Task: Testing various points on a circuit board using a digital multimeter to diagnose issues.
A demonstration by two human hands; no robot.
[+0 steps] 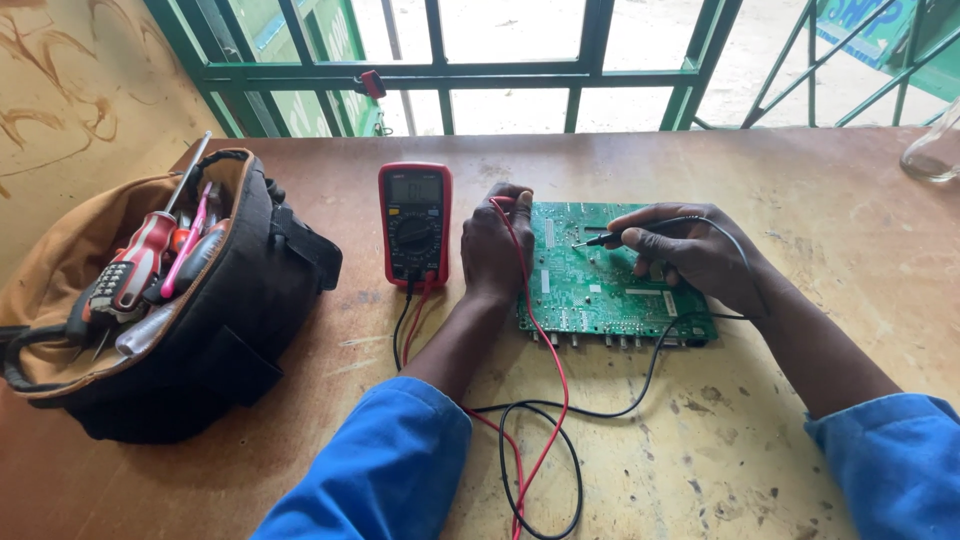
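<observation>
Here the green circuit board (600,275) lies flat near the middle of the wooden table (780,420). The left hand (493,250) rests on the board's left edge, fingers curled around the red probe (503,203), whose red lead (548,350) trails toward the table's near edge. The right hand (690,252) pinches the black probe (600,239) between thumb and fingers, its tip touching the board. A red multimeter (414,224) lies just left of the left hand. An open tool bag (170,300) sits by the table's left edge.
</observation>
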